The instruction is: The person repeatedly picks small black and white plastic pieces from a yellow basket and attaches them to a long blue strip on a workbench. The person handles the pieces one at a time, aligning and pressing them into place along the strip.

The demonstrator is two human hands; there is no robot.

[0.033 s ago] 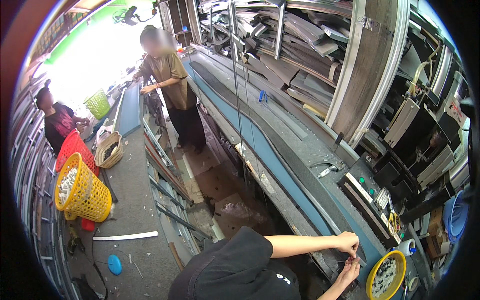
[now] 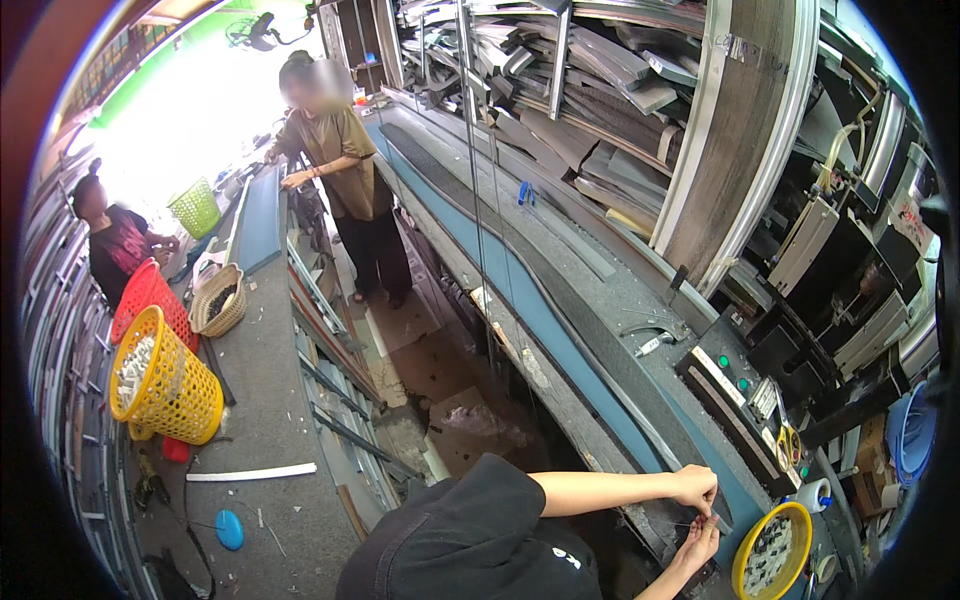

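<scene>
At the bench's near right end, my left hand point(image 2: 694, 486) is closed in a pinch, fingers pointing down. Just below it, my right hand point(image 2: 698, 543) is pinched too, its fingertips almost meeting the left ones. What they hold is too small to make out; a thin thread-like line point(image 2: 682, 524) shows beside the right fingertips. Both hands are over the end of a long dark grey mesh strip point(image 2: 590, 325), which runs down the bench on a blue panel point(image 2: 545, 318). Close to my right hand stands a yellow basket point(image 2: 740, 572) of small grey and white parts.
Scissors point(image 2: 790, 445) and a control box with green buttons point(image 2: 735, 405) lie beyond my hands. Two vertical cords point(image 2: 478, 200) hang over the bench. Across a gap, a co-worker point(image 2: 345, 170) stands at another bench bearing a yellow basket point(image 2: 185, 400); a second person point(image 2: 112, 235) sits farther left.
</scene>
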